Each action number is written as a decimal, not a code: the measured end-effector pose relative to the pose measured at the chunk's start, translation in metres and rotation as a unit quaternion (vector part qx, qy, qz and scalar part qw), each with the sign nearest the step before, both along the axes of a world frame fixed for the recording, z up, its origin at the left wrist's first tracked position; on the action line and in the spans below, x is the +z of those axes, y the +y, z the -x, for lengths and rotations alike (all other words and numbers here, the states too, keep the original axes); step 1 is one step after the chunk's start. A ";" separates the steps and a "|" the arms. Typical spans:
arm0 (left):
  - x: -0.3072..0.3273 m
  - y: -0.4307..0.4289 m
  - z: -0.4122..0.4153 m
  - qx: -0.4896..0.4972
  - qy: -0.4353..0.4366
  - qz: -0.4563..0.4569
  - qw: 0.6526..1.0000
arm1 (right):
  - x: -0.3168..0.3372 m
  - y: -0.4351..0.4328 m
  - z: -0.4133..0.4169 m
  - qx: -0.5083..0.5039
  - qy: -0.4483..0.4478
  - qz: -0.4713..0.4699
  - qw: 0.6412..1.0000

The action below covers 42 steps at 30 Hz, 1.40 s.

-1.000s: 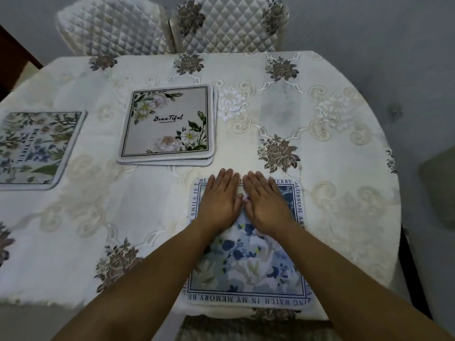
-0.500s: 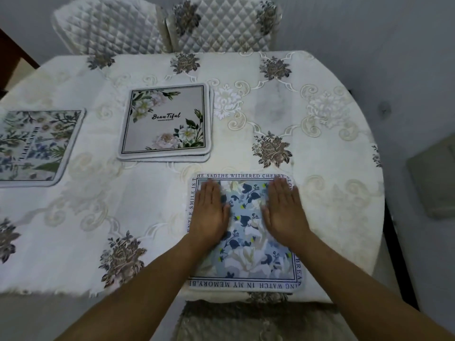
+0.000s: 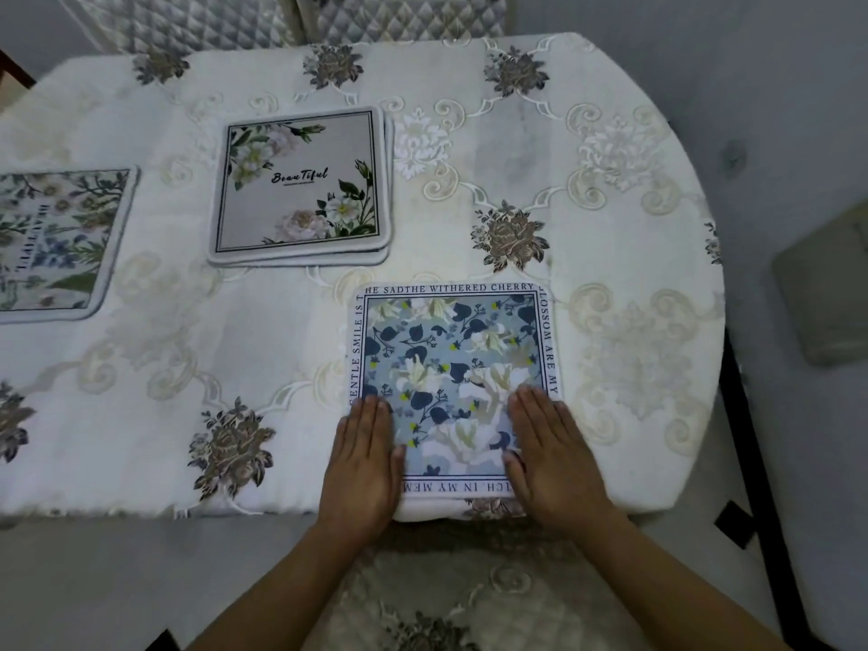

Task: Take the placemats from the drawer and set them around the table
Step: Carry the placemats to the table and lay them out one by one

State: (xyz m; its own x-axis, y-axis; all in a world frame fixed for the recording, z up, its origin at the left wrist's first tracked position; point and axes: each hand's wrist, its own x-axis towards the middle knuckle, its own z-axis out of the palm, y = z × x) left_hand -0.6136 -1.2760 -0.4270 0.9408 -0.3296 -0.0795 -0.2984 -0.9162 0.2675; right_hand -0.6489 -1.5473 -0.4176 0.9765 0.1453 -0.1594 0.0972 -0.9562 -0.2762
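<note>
A blue floral placemat [image 3: 451, 368] with a lettered white border lies flat at the near edge of the table [image 3: 610, 227]. My left hand [image 3: 364, 462] rests flat on its near left corner and my right hand [image 3: 549, 453] lies flat on its near right corner, fingers together, gripping nothing. A small stack of grey placemats [image 3: 300, 185], the top one marked "Beautiful", sits farther back on the left. Another floral placemat [image 3: 51, 237] lies at the left edge of the view, partly cut off.
The table wears a white cloth with brown flower motifs. Two quilted chair backs [image 3: 282, 16] stand at the far side. A padded seat [image 3: 451, 594] shows below my arms. A greyish cushion [image 3: 826, 293] lies on the floor to the right.
My two hands have slid apart from the mat's middle and back toward me to its near corners, smoothing it. The mat stays in place.
</note>
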 end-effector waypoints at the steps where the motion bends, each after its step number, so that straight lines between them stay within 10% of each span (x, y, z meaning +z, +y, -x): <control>1: 0.000 0.002 0.000 0.006 0.001 0.002 1.000 | 0.000 -0.006 0.002 -0.008 0.004 -0.003 1.000; 16: 0.093 -0.026 -0.023 0.027 0.095 -0.060 0.993 | 0.087 0.001 -0.032 0.018 0.133 0.074 0.988; 25: 0.181 -0.038 0.004 0.011 -0.068 -0.124 0.990 | 0.176 -0.005 -0.020 0.055 0.001 0.054 0.997; 42: 0.255 -0.088 0.065 -0.070 -0.068 -0.073 0.993 | 0.253 -0.019 0.074 -0.037 -0.084 0.121 0.988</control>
